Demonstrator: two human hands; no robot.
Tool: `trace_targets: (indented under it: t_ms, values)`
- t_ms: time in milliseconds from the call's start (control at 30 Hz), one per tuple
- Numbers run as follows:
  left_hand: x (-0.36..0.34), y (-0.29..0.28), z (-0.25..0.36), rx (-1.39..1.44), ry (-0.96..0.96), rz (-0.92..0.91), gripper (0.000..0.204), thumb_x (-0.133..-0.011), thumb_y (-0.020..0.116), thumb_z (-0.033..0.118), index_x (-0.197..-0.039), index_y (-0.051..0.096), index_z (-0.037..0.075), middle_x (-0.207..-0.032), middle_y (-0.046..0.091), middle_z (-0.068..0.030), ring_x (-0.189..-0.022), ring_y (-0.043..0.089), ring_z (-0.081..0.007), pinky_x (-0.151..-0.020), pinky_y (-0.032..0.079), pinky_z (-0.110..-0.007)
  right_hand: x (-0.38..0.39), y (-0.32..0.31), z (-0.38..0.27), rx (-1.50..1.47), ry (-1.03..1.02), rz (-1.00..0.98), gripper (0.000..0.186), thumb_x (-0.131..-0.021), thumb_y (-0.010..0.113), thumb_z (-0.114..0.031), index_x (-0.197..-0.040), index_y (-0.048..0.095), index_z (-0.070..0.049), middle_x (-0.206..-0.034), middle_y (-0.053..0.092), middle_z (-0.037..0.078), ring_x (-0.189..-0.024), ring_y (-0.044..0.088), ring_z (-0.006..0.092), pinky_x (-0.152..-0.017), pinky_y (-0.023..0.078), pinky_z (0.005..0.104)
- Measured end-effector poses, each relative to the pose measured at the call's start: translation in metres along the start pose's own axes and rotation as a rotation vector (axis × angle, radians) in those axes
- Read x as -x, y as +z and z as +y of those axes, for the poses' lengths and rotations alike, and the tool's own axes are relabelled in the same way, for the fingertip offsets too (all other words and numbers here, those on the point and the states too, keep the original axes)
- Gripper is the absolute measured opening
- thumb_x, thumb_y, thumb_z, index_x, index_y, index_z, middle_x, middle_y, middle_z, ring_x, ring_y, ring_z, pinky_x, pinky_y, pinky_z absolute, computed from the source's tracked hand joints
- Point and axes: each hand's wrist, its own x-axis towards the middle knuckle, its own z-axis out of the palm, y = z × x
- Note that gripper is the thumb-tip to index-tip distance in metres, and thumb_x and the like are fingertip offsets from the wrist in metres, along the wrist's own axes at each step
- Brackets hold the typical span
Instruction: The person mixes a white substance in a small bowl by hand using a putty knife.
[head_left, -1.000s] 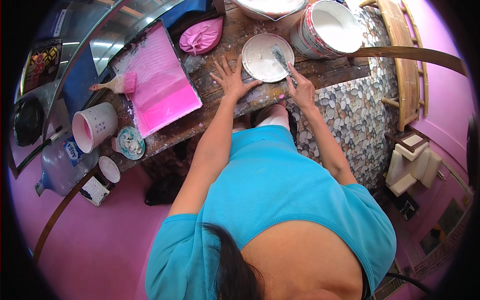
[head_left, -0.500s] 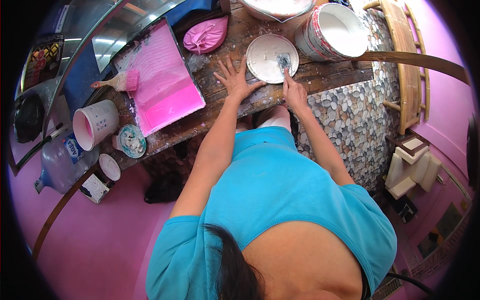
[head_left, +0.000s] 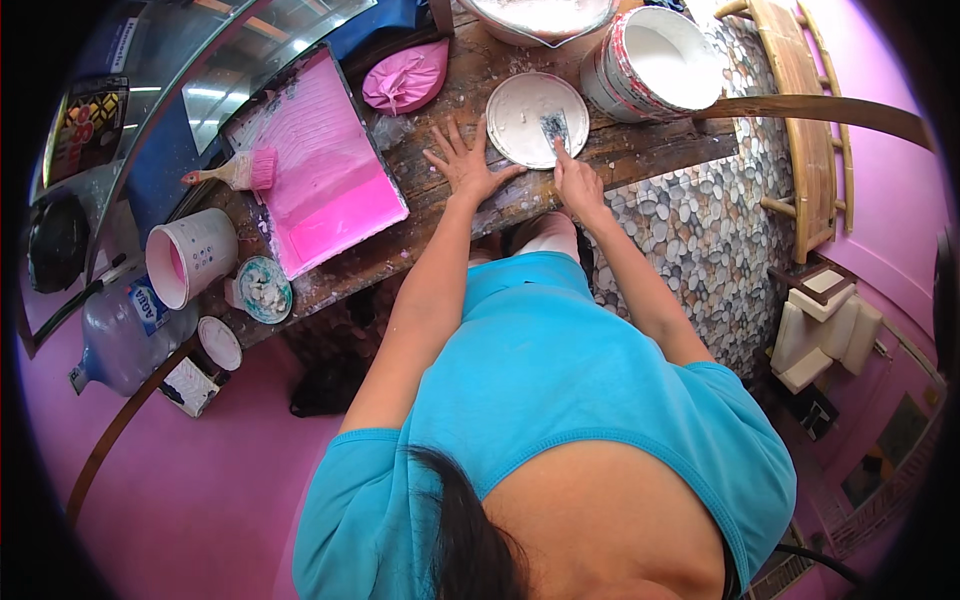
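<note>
A putty knife [head_left: 553, 126] with a smeared grey blade rests on a round white lid [head_left: 513, 115] coated with white paste. My right hand [head_left: 579, 188] is closed around its handle, the index finger stretched along it toward the blade. Flat on the wooden table [head_left: 640, 150], my left hand [head_left: 468, 168] lies with fingers spread, holding nothing, its thumb close to the lid's near left edge. Just behind and right of the lid stands a bucket of white paste [head_left: 665, 62] with red drips on its rim.
Left of my hand lies a paint tray [head_left: 345, 215] with pink paint, a pink-tipped brush [head_left: 240, 170] across its edge. A pink bundle [head_left: 405, 78], a white tub [head_left: 192, 255], a small paste-filled lid [head_left: 265, 290] and a large plastic bottle [head_left: 130, 325] surround it. Another basin [head_left: 540, 18] sits at the back.
My right hand and the putty knife have shifted slightly left over the lid. My left hand stays spread on the table. The whole view has moved a little.
</note>
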Motion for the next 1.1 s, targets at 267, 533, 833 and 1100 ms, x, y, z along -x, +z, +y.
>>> trace_targets:
  t_ms: [267, 533, 833, 1100]
  values:
    - [-0.001, -0.003, -0.003, 0.015, -0.008, 0.028, 0.121, -0.051, 0.065, 0.083, -0.151, 0.019, 0.033, -0.157, -0.007, -0.0196, -0.141, -0.018, -0.0451, -0.104, -0.006, -0.071, -0.007, -0.029, -0.024, -0.259, -0.101, 0.030, 0.043, -0.091, 0.049, -0.024, -0.132, 0.053, -0.012, -0.094, 0.064, 0.029, -0.091, 0.061, 0.0457, -0.083, 0.047, 0.0513]
    - [-0.002, -0.008, 0.002, 0.023, 0.006, 0.017, 0.120, -0.051, 0.066, 0.082, -0.151, 0.020, 0.033, -0.157, -0.005, -0.0191, -0.141, -0.017, -0.0452, -0.104, -0.006, -0.071, 0.004, 0.018, -0.016, 0.042, -0.106, -0.008, 0.051, -0.093, 0.046, -0.021, -0.143, 0.037, -0.015, -0.081, 0.064, 0.027, -0.081, 0.061, 0.0476, -0.076, 0.046, 0.0558]
    - [-0.001, -0.008, -0.001, 0.026, -0.006, 0.021, 0.120, -0.052, 0.066, 0.082, -0.151, 0.019, 0.033, -0.157, -0.006, -0.0187, -0.141, -0.017, -0.0446, -0.105, -0.006, -0.071, 0.000, 0.005, -0.013, 0.028, -0.112, -0.020, 0.049, -0.092, 0.047, -0.021, -0.140, 0.043, -0.017, -0.087, 0.065, 0.025, -0.082, 0.063, 0.0451, -0.077, 0.047, 0.0551]
    - [0.000, -0.009, -0.001, 0.042, -0.006, 0.017, 0.121, -0.051, 0.067, 0.081, -0.151, 0.019, 0.033, -0.157, -0.007, -0.0182, -0.141, -0.017, -0.0442, -0.105, -0.006, -0.070, -0.013, -0.054, -0.008, 0.051, -0.196, -0.043, 0.042, -0.090, 0.053, -0.022, -0.132, 0.054, -0.020, -0.089, 0.066, 0.022, -0.086, 0.063, 0.0412, -0.078, 0.048, 0.0513]
